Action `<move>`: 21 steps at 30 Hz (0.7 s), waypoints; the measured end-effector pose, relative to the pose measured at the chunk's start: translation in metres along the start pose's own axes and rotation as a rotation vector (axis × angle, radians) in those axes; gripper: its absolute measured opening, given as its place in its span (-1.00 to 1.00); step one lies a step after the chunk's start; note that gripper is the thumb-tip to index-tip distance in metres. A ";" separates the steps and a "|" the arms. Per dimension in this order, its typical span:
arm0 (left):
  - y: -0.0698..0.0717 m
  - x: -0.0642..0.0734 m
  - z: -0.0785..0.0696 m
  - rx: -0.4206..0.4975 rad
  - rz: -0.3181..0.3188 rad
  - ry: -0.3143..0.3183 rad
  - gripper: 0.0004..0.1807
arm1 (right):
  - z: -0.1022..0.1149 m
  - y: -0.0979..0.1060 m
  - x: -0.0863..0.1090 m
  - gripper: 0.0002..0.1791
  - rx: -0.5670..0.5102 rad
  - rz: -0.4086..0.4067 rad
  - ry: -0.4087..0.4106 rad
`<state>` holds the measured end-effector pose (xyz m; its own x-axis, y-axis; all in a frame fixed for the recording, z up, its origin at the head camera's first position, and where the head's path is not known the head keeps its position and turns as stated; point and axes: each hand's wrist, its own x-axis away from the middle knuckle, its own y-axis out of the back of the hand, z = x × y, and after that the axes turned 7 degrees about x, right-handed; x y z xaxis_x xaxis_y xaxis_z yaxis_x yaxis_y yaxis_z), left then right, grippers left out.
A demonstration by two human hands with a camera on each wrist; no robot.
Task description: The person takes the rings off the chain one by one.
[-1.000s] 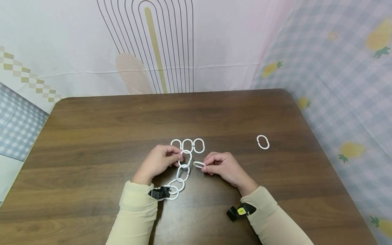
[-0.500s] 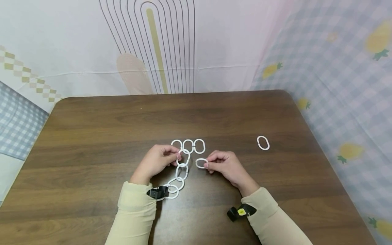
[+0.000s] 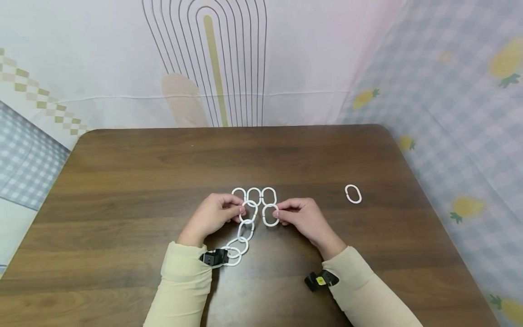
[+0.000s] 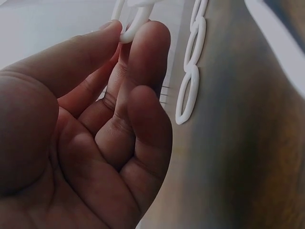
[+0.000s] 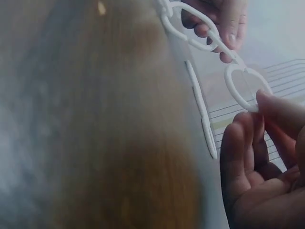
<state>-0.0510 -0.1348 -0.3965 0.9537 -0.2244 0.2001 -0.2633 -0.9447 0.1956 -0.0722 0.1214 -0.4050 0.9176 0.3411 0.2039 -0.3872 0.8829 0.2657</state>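
My left hand [image 3: 210, 215] pinches the end link of a white plastic link chain [image 3: 247, 247] between thumb and index finger. From there, several oval links trail toward me and run behind the black wrist camera. My right hand [image 3: 306, 222] pinches one separate white chain link [image 5: 231, 88] by its edge, the oval facing up toward the head camera. A narrow gap separates it from the left hand's end link in the head view. Right behind both hands, three more white links [image 3: 261, 196] lie side by side in a row on the table.
One loose white link [image 3: 360, 194] lies off to the right on the brown wooden table [image 3: 163, 163]. A patterned cloth [image 3: 302, 59] hangs behind the table's far edge, and a checked one with pineapples [image 3: 433, 150] along the right.
The right hand has turned its link from nearly edge-on to face up and raised it slightly toward the row. The left hand keeps its pinch on the chain, almost in place.
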 end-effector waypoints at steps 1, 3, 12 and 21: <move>0.000 0.000 0.000 0.000 0.000 -0.001 -0.86 | 0.000 0.001 -0.001 -0.77 0.018 -0.005 -0.011; -0.001 -0.001 0.000 0.000 0.001 -0.007 -0.87 | 0.000 0.003 -0.005 -0.79 0.042 -0.012 -0.030; -0.002 -0.005 0.001 0.012 0.008 -0.023 -0.87 | 0.004 0.019 -0.022 -0.74 0.156 -0.041 -0.060; -0.002 -0.006 0.001 0.006 0.011 -0.034 -0.88 | 0.004 0.028 -0.036 -0.75 0.172 -0.048 -0.123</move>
<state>-0.0557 -0.1314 -0.3991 0.9551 -0.2431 0.1692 -0.2734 -0.9433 0.1881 -0.1160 0.1324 -0.4013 0.9217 0.2490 0.2974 -0.3627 0.8254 0.4327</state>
